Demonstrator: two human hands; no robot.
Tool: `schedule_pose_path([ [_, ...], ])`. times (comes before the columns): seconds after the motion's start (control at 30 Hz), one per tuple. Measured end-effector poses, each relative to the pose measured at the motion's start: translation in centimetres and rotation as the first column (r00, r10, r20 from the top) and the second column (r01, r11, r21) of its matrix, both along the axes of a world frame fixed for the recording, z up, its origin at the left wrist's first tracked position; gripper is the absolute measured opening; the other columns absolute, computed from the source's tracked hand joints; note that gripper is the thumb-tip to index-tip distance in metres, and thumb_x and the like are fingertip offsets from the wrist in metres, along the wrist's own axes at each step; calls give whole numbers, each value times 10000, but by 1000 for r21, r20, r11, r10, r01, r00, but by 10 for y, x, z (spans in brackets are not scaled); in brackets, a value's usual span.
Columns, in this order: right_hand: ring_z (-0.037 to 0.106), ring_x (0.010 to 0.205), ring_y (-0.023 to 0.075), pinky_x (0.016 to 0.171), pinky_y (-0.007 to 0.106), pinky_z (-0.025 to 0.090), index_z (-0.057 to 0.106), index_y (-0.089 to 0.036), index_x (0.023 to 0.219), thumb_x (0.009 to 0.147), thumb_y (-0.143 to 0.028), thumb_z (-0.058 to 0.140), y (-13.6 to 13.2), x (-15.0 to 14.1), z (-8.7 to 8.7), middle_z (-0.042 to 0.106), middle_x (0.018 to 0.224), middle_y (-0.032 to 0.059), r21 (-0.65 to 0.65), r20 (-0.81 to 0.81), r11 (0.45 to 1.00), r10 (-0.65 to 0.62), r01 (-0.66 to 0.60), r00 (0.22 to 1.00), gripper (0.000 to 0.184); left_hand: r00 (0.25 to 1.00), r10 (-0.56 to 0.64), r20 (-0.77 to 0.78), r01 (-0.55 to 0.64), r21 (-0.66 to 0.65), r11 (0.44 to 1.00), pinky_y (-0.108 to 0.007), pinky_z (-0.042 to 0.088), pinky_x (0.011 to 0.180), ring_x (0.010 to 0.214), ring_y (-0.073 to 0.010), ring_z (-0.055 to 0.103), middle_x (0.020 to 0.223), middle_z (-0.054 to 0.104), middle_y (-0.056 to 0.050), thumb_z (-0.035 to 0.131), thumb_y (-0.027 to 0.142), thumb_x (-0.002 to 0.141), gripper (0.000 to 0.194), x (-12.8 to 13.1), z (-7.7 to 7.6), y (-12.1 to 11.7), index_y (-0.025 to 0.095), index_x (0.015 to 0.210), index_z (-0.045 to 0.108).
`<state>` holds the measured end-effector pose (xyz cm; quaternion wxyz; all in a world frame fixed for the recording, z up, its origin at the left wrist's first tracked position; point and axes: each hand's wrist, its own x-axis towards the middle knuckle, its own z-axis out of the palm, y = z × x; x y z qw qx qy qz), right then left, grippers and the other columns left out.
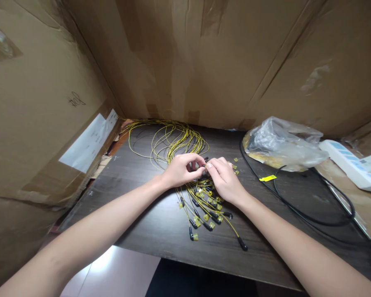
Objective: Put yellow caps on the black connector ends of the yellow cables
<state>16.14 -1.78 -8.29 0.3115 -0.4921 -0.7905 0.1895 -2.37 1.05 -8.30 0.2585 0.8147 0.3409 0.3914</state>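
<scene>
My left hand (185,169) is closed in a pinch, thumb and forefinger on a small black connector (206,159), mostly hidden by the fingers. Touching it fingertip to fingertip, my right hand (224,177) is also pinched; whatever lies in its fingers is covered. Beneath both hands runs a bundle of thin yellow wires (185,138), looping away to the back left. Toward me the wires fan out into several black connector ends (243,243), many with small clear yellow plastic pieces (195,237) on or beside them.
Loose yellow pieces (235,159) lie right of my hands. A clear plastic bag (284,142), a thick black cable (309,220) with a yellow tag (268,178) and a white power strip (349,163) are at the right. Cardboard walls (185,62) enclose the dark tabletop (136,231) at back and left.
</scene>
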Motion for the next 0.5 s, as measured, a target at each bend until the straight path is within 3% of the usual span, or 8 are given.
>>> schedule_pose_path([
  [0.33, 514, 831, 229, 765, 376, 341, 474, -218, 694, 1018, -341, 349, 1, 0, 0, 618, 758, 44, 4, 15, 1000, 7, -7, 1000, 369, 1000, 0, -20, 0, -5, 1000, -200, 454, 581, 603, -85, 551, 765, 676, -6, 666, 203, 796, 108, 0, -1, -1, 140, 882, 683],
  [0.5, 531, 884, 237, 817, 395, 370, 563, -226, 821, 972, -324, 441, -1, 0, 2, 665, 879, 47, 12, -64, 1000, -20, 21, 998, 217, 1000, 17, -4, -17, -26, 1000, -198, 451, 574, 575, -80, 538, 717, 652, 8, 669, 218, 803, 118, 0, -3, 0, 141, 892, 683],
])
